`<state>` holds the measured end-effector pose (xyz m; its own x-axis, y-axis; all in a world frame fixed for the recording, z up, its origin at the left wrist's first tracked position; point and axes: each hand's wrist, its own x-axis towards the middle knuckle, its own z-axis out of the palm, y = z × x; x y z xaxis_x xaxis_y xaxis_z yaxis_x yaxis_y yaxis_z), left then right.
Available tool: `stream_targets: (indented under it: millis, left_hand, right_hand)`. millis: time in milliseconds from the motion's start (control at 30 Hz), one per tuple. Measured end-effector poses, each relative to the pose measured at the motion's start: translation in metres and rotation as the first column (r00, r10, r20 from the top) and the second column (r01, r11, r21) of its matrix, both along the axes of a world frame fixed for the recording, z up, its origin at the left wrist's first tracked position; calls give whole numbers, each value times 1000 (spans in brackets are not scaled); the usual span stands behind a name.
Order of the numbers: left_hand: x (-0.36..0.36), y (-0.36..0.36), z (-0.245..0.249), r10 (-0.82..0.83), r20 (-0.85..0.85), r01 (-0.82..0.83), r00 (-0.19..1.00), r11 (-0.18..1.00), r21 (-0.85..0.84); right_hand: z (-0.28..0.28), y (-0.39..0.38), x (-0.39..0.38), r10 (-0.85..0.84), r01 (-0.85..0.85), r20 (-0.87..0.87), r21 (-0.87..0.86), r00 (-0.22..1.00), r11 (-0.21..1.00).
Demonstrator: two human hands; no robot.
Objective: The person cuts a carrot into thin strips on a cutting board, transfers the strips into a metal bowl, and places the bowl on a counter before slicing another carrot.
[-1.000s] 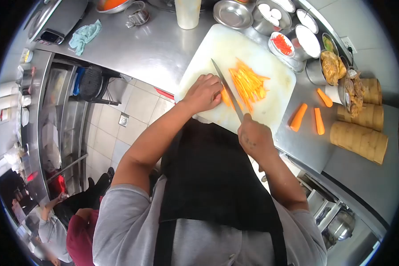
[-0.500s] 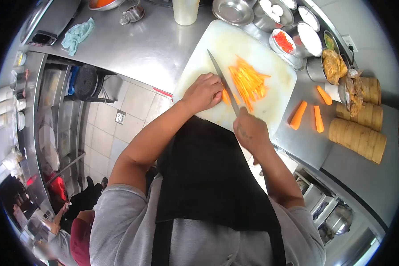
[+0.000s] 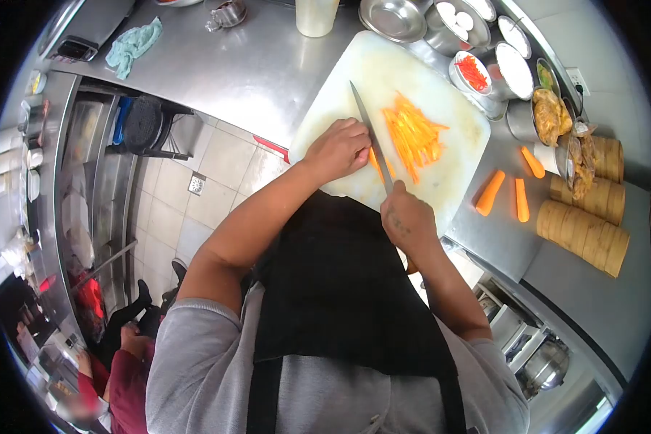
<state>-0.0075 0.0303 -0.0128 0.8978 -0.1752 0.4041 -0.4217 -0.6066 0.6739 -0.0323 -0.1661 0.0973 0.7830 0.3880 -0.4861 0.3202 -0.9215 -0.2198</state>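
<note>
A white cutting board (image 3: 343, 79) lies on the steel counter with a pile of carrot strips (image 3: 414, 137) on its middle. My left hand (image 3: 338, 152) has its fingers curled down on a piece of carrot (image 3: 375, 165), which is mostly hidden by the hand and the blade. Closed around the handle of a long kitchen knife (image 3: 364, 112) is my right hand (image 3: 410, 217). The blade points away from me and runs close beside my left fingertips, between them and the strips.
Peeled carrots (image 3: 490, 193) lie right of the board, near bamboo steamers (image 3: 582, 235). Behind stand a bowl of red strips (image 3: 471, 74), a steel bowl (image 3: 393, 19), a bowl of eggs (image 3: 452, 32) and a plastic container (image 3: 315, 18). A cloth (image 3: 133, 47) lies far left. Another person (image 3: 126, 383) is at lower left.
The knife and my hands have shifted slightly against the carrot, with both grips kept. The view has turned a little. The person at lower left has changed posture.
</note>
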Motion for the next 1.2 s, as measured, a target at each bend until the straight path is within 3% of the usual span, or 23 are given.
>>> stream_targets:
  millis: [133,200,600,833,1000,1067,1200]
  left_hand:
    - [0,2,1,-15,2,15,1000,1000,-16]
    - [2,2,0,-23,-7,22,1000,1000,-10]
    - [1,0,-2,-5,31,6,999,1000,-25]
    - [1,0,-1,-3,41,5,999,999,-38]
    - [0,3,1,-15,20,16,1000,998,-61]
    - [-4,7,6,47,-7,-47,999,985,-167]
    - [-20,27,21,163,-13,-163,987,984,-68]
  right_hand:
    - [-31,8,2,-47,44,38,83,998,996]
    - [-39,18,20,-33,6,136,196,990,980]
    - [-16,8,0,-40,38,41,47,998,998]
    - [-47,23,36,-73,50,111,202,991,978]
    - [-34,6,55,-19,12,31,205,999,979]
    - [-16,3,48,3,-7,20,198,1000,980]
    - [-3,5,28,-24,20,24,160,999,987]
